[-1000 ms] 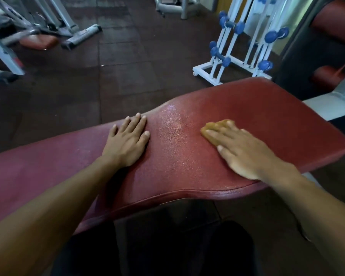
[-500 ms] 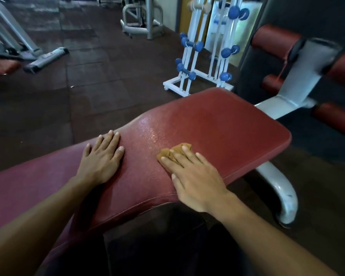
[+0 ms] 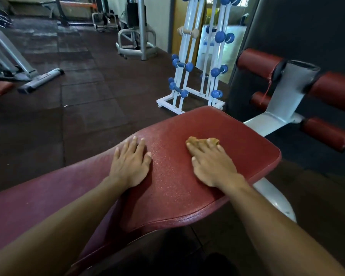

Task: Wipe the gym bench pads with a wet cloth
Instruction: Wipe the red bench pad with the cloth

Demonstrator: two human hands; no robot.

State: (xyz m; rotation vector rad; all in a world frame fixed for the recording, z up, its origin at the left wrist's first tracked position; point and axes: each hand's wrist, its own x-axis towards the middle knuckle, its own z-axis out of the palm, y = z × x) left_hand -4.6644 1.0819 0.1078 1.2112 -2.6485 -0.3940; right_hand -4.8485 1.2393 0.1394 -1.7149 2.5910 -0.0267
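A red padded gym bench (image 3: 173, 184) runs from lower left to centre right, its wide end pad glistening with small wet specks. My right hand (image 3: 211, 162) lies flat on that wide pad, pressing a small brown cloth (image 3: 199, 140) under its fingers; only the cloth's far edge shows past the fingertips. My left hand (image 3: 130, 162) rests flat on the pad to the left, fingers spread, holding nothing. The narrower, darker part of the bench (image 3: 40, 196) passes under my left forearm.
A white rack of blue dumbbells (image 3: 189, 76) stands just beyond the bench's far end. Red roller pads (image 3: 259, 62) on a white frame (image 3: 285, 96) sit to the right. Grey machine legs (image 3: 40, 79) lie on the dark tiled floor at left.
The view has tilted up toward the room. My right hand with the cloth slid back toward me, then forward and right across the wide pad. My left hand stays planted.
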